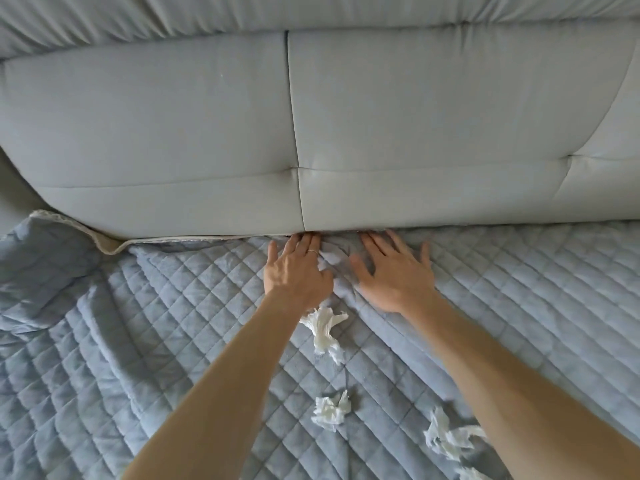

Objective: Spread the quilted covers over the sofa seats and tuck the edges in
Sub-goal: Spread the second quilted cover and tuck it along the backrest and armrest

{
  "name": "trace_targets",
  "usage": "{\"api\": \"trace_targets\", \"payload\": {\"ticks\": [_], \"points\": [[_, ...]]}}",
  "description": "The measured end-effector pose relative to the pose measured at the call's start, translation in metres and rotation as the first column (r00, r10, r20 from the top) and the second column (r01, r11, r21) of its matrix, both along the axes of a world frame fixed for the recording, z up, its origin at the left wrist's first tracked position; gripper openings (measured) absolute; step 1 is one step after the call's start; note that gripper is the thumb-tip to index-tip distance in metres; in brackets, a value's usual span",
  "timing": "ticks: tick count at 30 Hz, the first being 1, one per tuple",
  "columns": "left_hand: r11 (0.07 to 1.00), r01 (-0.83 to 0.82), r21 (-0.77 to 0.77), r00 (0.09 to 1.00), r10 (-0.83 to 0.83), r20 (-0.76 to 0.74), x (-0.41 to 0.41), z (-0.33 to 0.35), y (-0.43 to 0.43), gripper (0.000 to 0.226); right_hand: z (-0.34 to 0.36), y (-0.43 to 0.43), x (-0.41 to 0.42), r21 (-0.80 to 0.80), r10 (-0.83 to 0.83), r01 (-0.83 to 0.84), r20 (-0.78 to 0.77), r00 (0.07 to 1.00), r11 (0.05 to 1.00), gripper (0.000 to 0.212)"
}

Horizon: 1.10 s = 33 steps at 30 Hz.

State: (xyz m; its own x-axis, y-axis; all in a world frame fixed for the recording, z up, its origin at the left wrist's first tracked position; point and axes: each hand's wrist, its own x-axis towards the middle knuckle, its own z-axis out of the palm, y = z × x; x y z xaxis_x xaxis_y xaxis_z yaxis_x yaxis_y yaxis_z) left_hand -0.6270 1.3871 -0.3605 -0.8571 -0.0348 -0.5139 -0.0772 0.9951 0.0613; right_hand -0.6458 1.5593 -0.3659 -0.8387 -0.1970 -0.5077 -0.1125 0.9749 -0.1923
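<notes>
- Our left hand [296, 271], fingers together, touched the blue quilted cover [173, 323] at the crease under the sofa backrest [207, 133], mid-frame.
- Our right hand [394, 275] lay beside it, fingers spread flat.
- We counted at least three crumpled tissues [323, 329], lower centre.

The grey-blue sofa [207, 116] bears a blue quilted cover [519, 289] across its seat. The cover is rumpled toward the left, and its back-left corner is folded over against the backrest. Crumpled white tissues [331, 412] lie scattered on the cover toward the seat's front edge.
</notes>
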Motion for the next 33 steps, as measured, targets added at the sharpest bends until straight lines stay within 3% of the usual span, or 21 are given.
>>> {"api": "trace_targets", "payload": {"ticks": [6, 11, 16, 18, 21, 24, 28, 31, 33], "points": [[0.998, -0.066, 0.015, 0.994, 0.064, 0.086, -0.01, 0.007, 0.009, 0.078, 0.012, 0.013, -0.022, -0.045, 0.085, -0.083, 0.05, 0.995, 0.996, 0.069], [0.992, 0.071, 0.101, 0.991, -0.058, -0.118, 0.006, -0.002, 0.029, 0.074, 0.0, 0.027, -0.002, 0.051, 0.031, -0.029, -0.025, 0.999, 0.998, 0.075], [0.992, 0.002, 0.126, 0.997, 0.008, -0.079, -0.01, -0.031, 0.039, 0.078, -0.011, 0.017, -0.01, 0.016, -0.03, 0.031, -0.063, 0.998, 0.999, 0.08], [0.986, 0.033, 0.163, 0.996, -0.019, -0.086, -0.008, -0.027, 0.035, 0.076, -0.005, 0.022, -0.007, 0.006, -0.015, 0.015, -0.01, 1.0, 1.0, 0.074], [0.973, 0.137, 0.188, 0.973, -0.097, -0.208, 0.023, -0.02, 0.013, 0.067, -0.003, 0.033, 0.029, -0.028, -0.025, 0.024, -0.032, 0.999, 0.999, 0.063], [0.973, 0.124, 0.192, 0.975, -0.084, -0.204, 0.063, -0.014, -0.024, 0.056, 0.001, 0.043, 0.072, -0.014, -0.047, 0.046, -0.073, 0.996, 0.999, 0.063], [0.984, 0.098, 0.149, 0.984, -0.073, -0.165, 0.103, 0.001, -0.067, 0.054, 0.011, 0.036, 0.091, 0.054, -0.133, 0.131, 0.026, 0.991, 0.99, 0.065], [0.989, 0.098, 0.112, 0.989, -0.085, -0.12, 0.128, 0.012, -0.1, 0.059, 0.024, 0.005, 0.1, -0.01, -0.204, 0.207, 0.123, 0.971, 0.978, 0.063], [0.993, 0.08, 0.082, 0.994, -0.074, -0.075, 0.14, 0.021, -0.121, 0.06, 0.035, -0.023, 0.109, -0.068, -0.158, 0.17, 0.161, 0.974, 0.983, 0.064]]}}
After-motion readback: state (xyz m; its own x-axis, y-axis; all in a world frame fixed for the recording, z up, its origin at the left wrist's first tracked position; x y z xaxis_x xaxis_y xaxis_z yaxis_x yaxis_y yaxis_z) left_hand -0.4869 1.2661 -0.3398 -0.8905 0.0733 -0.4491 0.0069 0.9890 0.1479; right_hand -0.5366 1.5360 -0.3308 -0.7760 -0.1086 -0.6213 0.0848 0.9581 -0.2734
